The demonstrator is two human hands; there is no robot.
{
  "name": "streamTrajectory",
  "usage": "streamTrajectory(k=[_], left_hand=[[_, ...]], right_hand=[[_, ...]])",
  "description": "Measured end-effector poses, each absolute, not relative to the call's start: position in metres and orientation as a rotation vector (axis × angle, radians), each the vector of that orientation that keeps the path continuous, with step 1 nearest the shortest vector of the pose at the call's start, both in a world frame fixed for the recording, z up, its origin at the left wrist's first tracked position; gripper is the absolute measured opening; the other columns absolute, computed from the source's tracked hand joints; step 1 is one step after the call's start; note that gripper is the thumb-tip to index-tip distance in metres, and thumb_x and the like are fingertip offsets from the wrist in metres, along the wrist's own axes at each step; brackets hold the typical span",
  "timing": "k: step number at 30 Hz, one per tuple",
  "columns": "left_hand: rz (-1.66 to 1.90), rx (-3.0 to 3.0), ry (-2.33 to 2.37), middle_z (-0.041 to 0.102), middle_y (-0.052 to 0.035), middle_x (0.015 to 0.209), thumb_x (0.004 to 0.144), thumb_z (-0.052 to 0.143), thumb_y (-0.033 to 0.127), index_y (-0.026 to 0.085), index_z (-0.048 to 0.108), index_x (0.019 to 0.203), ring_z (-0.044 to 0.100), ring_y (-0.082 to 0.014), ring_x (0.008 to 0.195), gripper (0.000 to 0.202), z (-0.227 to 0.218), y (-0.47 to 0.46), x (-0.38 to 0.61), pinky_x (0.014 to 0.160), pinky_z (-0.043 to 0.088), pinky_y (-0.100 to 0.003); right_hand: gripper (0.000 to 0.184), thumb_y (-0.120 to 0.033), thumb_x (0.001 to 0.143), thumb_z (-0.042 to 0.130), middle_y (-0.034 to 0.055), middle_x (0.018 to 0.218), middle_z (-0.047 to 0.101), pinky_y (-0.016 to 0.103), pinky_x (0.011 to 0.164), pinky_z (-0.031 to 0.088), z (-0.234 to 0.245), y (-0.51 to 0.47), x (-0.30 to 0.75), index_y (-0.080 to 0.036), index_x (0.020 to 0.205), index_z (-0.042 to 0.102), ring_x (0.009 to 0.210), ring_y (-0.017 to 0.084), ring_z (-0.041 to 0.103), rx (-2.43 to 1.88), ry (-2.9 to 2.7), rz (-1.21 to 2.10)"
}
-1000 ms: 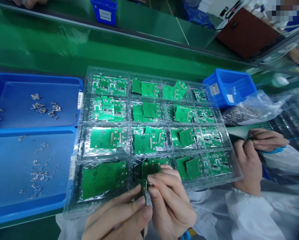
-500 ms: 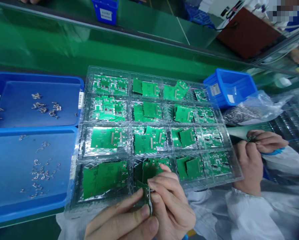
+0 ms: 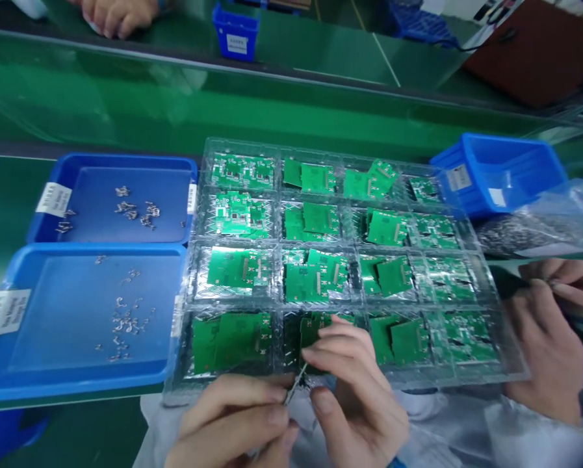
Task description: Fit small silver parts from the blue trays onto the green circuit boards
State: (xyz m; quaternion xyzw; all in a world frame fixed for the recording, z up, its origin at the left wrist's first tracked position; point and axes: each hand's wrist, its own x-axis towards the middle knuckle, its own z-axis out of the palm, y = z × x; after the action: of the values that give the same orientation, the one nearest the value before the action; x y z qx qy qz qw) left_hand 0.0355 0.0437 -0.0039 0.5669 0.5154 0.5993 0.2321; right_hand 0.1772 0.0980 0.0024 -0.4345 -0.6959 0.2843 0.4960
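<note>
In front of the tray's near edge, my left hand [image 3: 237,419] pinches a small circuit board [image 3: 295,385], seen almost edge-on and tilted. My right hand [image 3: 364,396] is at the same board, its index fingertip on the upper edge and its thumb a little apart from the board. Between that thumb and the board, a small dark metal part shows; its kind is not clear. Behind my hands lies a clear plastic tray [image 3: 277,273] whose compartments hold many green circuit boards [image 3: 233,341], some overlapping.
Two blue trays [image 3: 77,364] with small metal parts stand at left. A blue bin [image 3: 515,175] and a clear bag of metal parts [image 3: 530,231] sit at right. A co-worker's hands [image 3: 547,344] work at far right; another person's hand [image 3: 120,14] rests beyond the green ledge.
The view has shifted, so the trays appear further right. The held board leans more, and my right thumb has come away from it. More of the hand at the top left shows.
</note>
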Motion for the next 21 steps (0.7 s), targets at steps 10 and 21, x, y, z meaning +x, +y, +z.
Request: streamTrajectory(k=[10, 21], left_hand=[[1.28, 1.904, 1.715, 0.076, 0.0049, 0.084, 0.084, 0.068, 0.021, 0.04, 0.062, 0.128, 0.071, -0.0147, 0.065, 0.049, 0.011, 0.042, -0.049, 0.055, 0.058, -0.024], [-0.023, 1.372, 2.72, 0.068, -0.0067, 0.105, 0.094, 0.043, 0.057, 0.019, 0.068, 0.115, 0.058, -0.0238, 0.074, 0.05, 0.012, 0.09, -0.16, 0.058, 0.026, -0.025]], right_hand=[[0.012, -0.013, 0.09, 0.054, -0.0004, 0.074, 0.053, 0.029, 0.074, 0.045, 0.006, 0.097, 0.187, -0.02, 0.081, 0.054, 0.078, 0.014, 0.055, -1.013, -1.632, 1.048], [0.014, -0.008, 0.086, 0.057, 0.0019, 0.077, 0.058, 0.027, 0.07, 0.049, 0.001, 0.101, 0.193, -0.021, 0.082, 0.057, 0.082, 0.016, 0.058, -1.044, -1.638, 0.953]])
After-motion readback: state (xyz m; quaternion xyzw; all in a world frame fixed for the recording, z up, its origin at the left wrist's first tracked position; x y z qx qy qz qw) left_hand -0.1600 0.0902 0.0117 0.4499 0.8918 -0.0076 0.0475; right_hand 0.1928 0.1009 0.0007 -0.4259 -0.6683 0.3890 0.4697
